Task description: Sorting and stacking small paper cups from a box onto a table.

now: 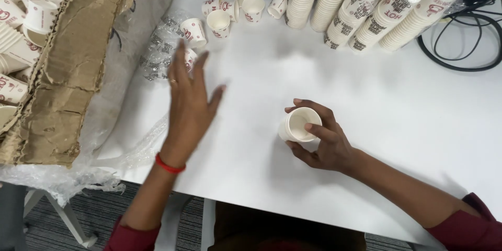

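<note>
Now right hand (321,144) grips a white cup (298,124); left hand (189,105) spread wide near red-printed cups (219,21) (loose).

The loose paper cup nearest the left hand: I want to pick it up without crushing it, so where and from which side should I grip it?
The loose paper cup stands mouth up beyond the left hand. Probably best to come from above and pinch the side wall just under the rolled rim, thumb opposite fingers: the rim stiffens it there. Crinkled plastic wrap crowds its left.

right hand (324,144) gripping paper cup (298,124) on white table (397,115), left hand (189,105) open, fingers spread, hovering near loose cups (219,18); cup stacks (366,8) up top
</note>
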